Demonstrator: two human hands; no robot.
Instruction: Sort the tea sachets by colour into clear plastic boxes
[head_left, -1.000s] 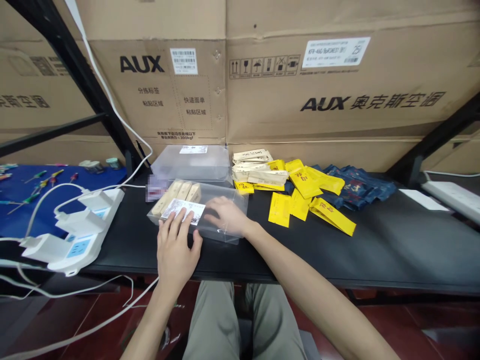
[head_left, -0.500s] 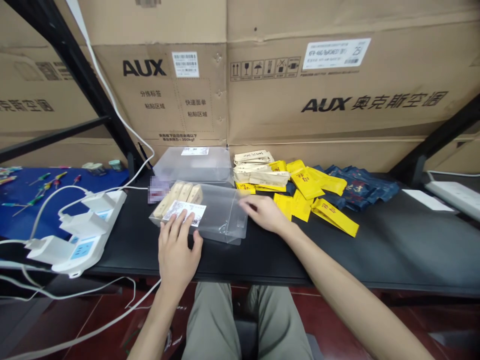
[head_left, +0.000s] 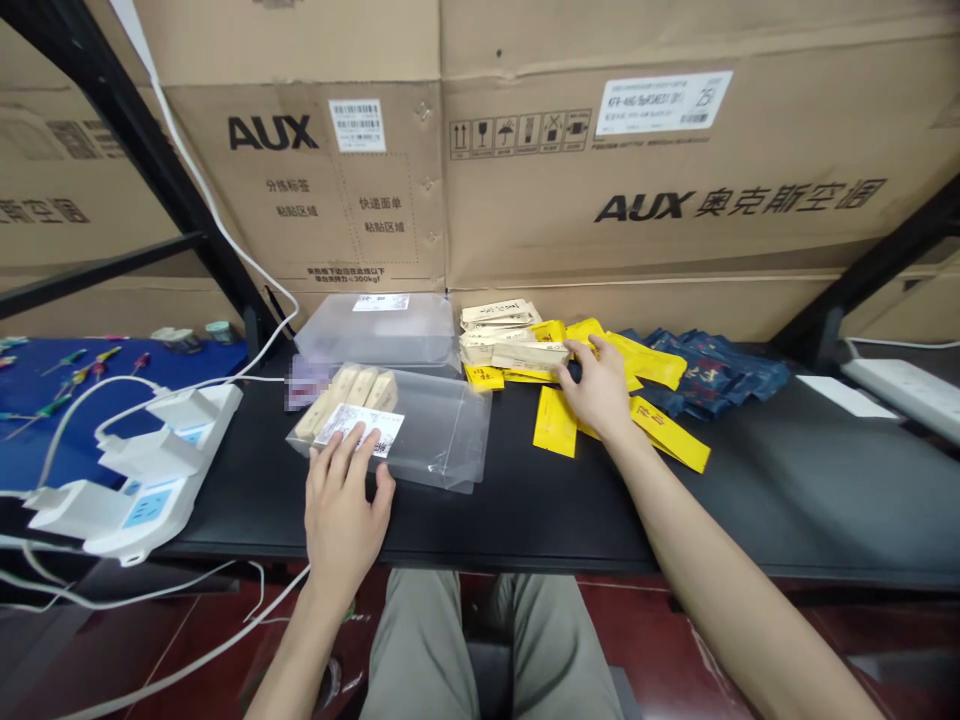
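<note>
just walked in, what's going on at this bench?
Someone is working bare-handed. Their left hand lies on a clear plastic box, fingers on its white label, with a few beige packets in its left end. Their right hand is over the yellow packets, fingertips close to loose beige packets; can't tell whether it grips one. Blue packets lie further right, and another clear box sits behind.

Clr plastic box [head_left: 450,425] glossy, cream pkts [head_left: 529,354] papery, yellow pkts [head_left: 555,422] smooth, cardbd [head_left: 540,215] matt.
</note>
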